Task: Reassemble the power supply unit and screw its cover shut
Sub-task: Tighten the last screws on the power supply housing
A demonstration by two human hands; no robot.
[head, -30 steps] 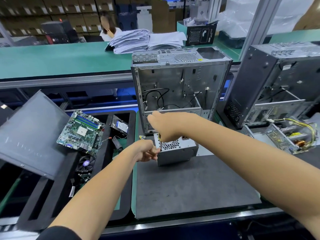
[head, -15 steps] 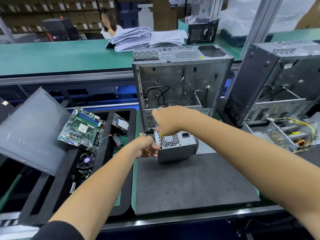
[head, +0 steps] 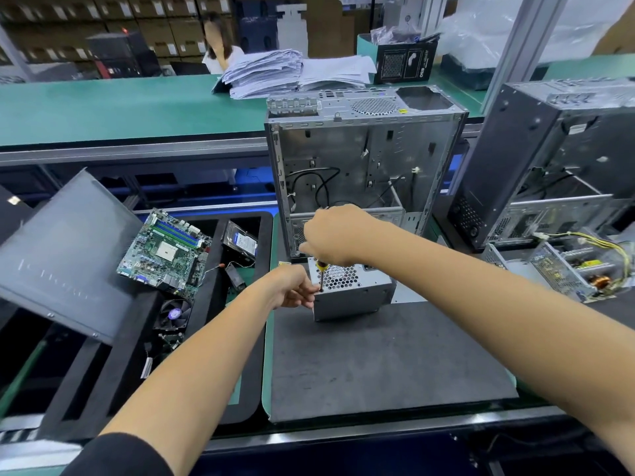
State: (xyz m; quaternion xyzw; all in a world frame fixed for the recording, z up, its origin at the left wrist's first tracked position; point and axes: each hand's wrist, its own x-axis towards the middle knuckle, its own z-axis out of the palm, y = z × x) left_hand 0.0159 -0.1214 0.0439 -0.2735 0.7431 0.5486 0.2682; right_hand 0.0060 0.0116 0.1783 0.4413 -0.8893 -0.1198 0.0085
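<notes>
A grey metal power supply unit (head: 357, 297) with a honeycomb fan grille on top sits on the dark mat (head: 378, 365) in front of an open computer case (head: 360, 166). My right hand (head: 335, 235) grips the handle of a screwdriver (head: 321, 274), held upright with its tip at the unit's front left top corner. My left hand (head: 292, 286) is against the unit's left edge, its fingers pinching at the screwdriver's shaft near the tip. The screw itself is hidden.
A black foam tray (head: 240, 389) on the left holds a motherboard (head: 165, 249), a hard drive (head: 240, 240) and a cooler fan (head: 173, 314). A grey side panel (head: 62, 259) leans at far left. A second case (head: 556, 159) and an open power supply (head: 577, 269) stand at right.
My right hand has lifted a little, so the screwdriver's yellow-and-black handle and shaft show below it. My left hand stays at the unit's left corner.
</notes>
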